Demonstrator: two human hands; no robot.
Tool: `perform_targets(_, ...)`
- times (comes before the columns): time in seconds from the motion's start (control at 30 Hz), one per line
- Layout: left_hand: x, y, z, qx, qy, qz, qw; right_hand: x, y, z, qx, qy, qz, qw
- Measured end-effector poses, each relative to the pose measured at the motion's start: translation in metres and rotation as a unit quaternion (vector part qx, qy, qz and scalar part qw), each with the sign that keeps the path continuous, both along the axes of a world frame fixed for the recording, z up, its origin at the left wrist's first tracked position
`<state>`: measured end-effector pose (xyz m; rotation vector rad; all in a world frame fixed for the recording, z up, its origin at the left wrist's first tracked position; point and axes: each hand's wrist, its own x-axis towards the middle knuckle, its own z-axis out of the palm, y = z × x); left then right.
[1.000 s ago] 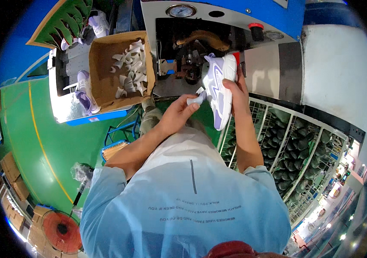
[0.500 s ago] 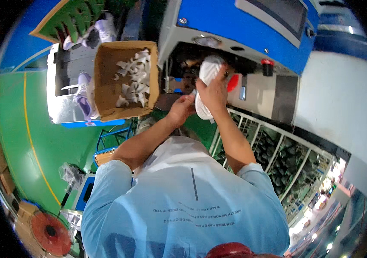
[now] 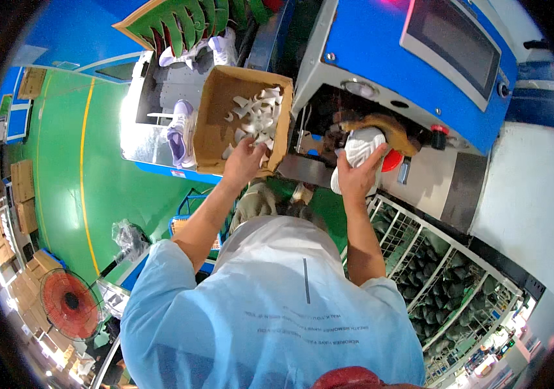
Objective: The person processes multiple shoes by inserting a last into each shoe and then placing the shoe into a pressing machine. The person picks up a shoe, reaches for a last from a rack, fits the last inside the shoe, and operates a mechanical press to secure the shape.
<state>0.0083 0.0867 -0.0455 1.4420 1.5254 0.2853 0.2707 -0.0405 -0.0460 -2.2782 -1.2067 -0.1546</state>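
Note:
My right hand (image 3: 361, 176) is closed round a white shoe (image 3: 362, 146) at the opening of a blue machine. The shoe's top end lies against a brown curved part (image 3: 380, 122) of the machine, which hides some of it. My left hand (image 3: 246, 162) reaches over the near edge of a cardboard box (image 3: 215, 136), fingers apart and pointing down among small curved white pieces (image 3: 262, 117). Its fingertips are partly hidden, and I make out no piece gripped in them.
The blue machine (image 3: 380, 61) has a screen and a red knob (image 3: 439, 137). A lilac and white shoe (image 3: 179, 136) stands left of the box, with more shoes (image 3: 223, 48) behind. A white wire rack (image 3: 445, 266) of dark pieces is at right; a red fan (image 3: 69, 299) at lower left.
My left hand has left the shoe's side and moved left into the cardboard box. The shoe, still in my right hand, now sits under the brown machine part. The whole view has shifted.

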Motion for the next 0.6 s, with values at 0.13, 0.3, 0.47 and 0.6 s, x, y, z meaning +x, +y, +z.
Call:
perform_targets(0.13,-0.002,-0.012,-0.003,-0.052,-0.097,-0.047,0.993,0.002,-0.005,-0.009,0.039,-0.011,0.001,0.999)
perform_targets(0.3,0.018,-0.054,0.021,-0.094,-0.113,-0.073,0.986,-0.012,-0.046,0.004,-0.039,0.035,0.018,0.998)
perform_targets(0.47,0.049,-0.081,0.034,-0.068,-0.104,-0.151,0.981,0.025,0.006,0.053,-0.271,0.009,0.048,0.961)
perform_targets(0.6,0.081,-0.086,0.060,0.048,-0.123,-0.185,0.974,0.001,-0.037,0.006,-0.089,-0.055,0.010,0.994)
